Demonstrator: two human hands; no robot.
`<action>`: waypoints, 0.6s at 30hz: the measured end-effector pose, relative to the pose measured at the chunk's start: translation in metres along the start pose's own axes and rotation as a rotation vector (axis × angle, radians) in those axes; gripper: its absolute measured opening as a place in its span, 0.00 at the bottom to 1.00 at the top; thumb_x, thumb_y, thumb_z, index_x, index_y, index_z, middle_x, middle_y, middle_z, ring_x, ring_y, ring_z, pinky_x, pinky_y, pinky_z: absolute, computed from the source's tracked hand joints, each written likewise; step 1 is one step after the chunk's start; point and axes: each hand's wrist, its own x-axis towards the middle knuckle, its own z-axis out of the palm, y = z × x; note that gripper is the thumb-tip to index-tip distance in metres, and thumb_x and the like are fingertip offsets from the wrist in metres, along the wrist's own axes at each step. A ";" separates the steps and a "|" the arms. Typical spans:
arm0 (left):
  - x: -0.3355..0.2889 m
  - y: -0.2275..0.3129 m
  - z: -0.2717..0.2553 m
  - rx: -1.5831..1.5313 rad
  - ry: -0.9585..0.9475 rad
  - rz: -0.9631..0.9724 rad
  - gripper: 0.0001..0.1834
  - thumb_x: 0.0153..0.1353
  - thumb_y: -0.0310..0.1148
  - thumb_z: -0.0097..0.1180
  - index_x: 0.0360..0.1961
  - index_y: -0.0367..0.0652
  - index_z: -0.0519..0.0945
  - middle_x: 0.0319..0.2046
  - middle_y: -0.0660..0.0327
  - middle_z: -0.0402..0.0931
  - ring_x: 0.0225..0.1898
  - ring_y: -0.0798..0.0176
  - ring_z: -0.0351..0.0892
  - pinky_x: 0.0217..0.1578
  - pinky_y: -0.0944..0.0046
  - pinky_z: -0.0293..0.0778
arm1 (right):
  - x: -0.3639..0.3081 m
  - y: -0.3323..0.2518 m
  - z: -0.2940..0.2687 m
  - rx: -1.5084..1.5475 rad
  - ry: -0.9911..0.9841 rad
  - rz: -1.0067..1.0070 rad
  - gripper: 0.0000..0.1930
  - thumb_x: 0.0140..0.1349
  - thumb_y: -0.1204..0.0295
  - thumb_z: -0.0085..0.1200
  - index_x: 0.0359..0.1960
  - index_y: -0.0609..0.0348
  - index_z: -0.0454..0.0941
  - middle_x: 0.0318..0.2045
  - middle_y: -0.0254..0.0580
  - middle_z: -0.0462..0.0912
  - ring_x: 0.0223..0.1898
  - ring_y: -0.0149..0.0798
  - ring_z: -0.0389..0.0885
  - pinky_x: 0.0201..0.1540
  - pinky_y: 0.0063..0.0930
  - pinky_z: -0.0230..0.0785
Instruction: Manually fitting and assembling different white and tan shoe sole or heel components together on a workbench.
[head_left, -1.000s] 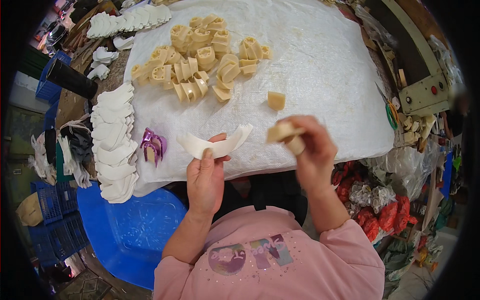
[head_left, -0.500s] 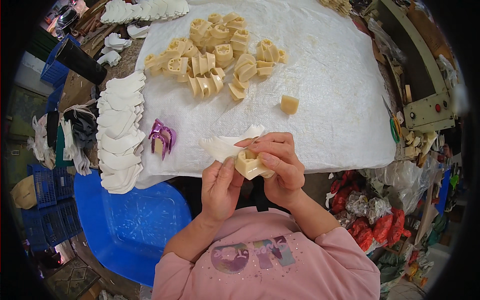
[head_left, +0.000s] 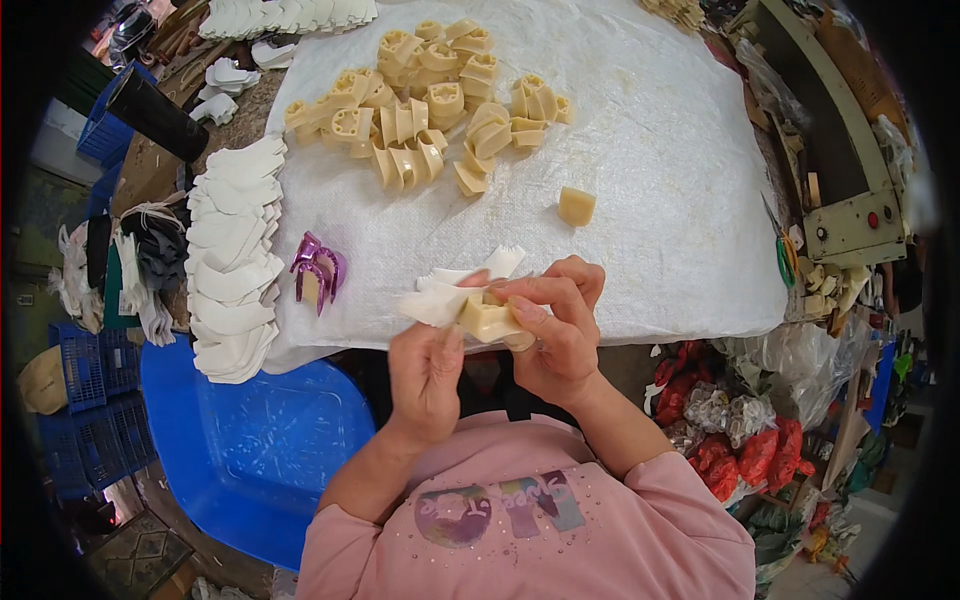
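In front of my chest, my right hand (head_left: 560, 335) grips a cream plastic shoe heel (head_left: 484, 318) with a hollow end, thumb and fingers closed around it. A thin white curved cover piece (head_left: 432, 303) lies against the heel's far left side, its notched strip sticking up. My left hand (head_left: 428, 375) is just left of and below the heel, its fingers curled and thumb raised, slightly blurred. Whether its fingertips pinch anything is hidden. A loose cream block (head_left: 577, 207) lies ahead to the right. Shiny purple curved pieces (head_left: 317, 272) rest on the table to the left.
A pile of cream heels (head_left: 425, 100) covers the far middle of the white table sheet (head_left: 660, 200). Overlapping white cover pieces (head_left: 235, 260) line its left edge. Green-handled scissors (head_left: 783, 255) lie at the right edge. A blue plastic tub (head_left: 270, 440) is below left.
My left hand has drawn down and slightly left, its thumb coming away from the heel's front. The heel has turned a little in my right hand. The whole view has shifted slightly.
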 end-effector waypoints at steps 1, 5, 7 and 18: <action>0.004 0.006 -0.001 0.008 0.092 0.011 0.20 0.68 0.32 0.36 0.52 0.25 0.67 0.49 0.48 0.71 0.50 0.62 0.71 0.50 0.65 0.67 | -0.001 0.000 0.000 -0.003 -0.012 0.001 0.25 0.39 0.84 0.57 0.43 0.48 0.73 0.38 0.32 0.79 0.36 0.40 0.66 0.39 0.35 0.54; 0.007 0.022 -0.009 0.192 0.251 0.024 0.14 0.66 0.30 0.44 0.46 0.30 0.75 0.34 0.56 0.79 0.36 0.70 0.76 0.39 0.71 0.70 | 0.012 -0.007 -0.011 -0.154 -0.077 -0.065 0.20 0.39 0.80 0.57 0.38 0.47 0.75 0.37 0.29 0.78 0.36 0.38 0.66 0.42 0.40 0.51; 0.007 0.023 -0.011 0.308 0.221 0.010 0.13 0.66 0.30 0.45 0.44 0.31 0.77 0.31 0.58 0.80 0.33 0.72 0.75 0.36 0.72 0.70 | 0.020 -0.019 -0.016 -0.361 -0.242 0.000 0.17 0.38 0.76 0.57 0.35 0.47 0.75 0.33 0.27 0.77 0.37 0.38 0.67 0.43 0.45 0.47; -0.001 0.000 -0.006 0.453 0.201 0.022 0.12 0.63 0.27 0.47 0.44 0.32 0.77 0.26 0.53 0.76 0.27 0.68 0.74 0.30 0.69 0.69 | 0.022 -0.019 -0.013 -0.363 -0.447 0.043 0.13 0.37 0.77 0.55 0.29 0.51 0.72 0.27 0.33 0.69 0.35 0.39 0.68 0.42 0.45 0.47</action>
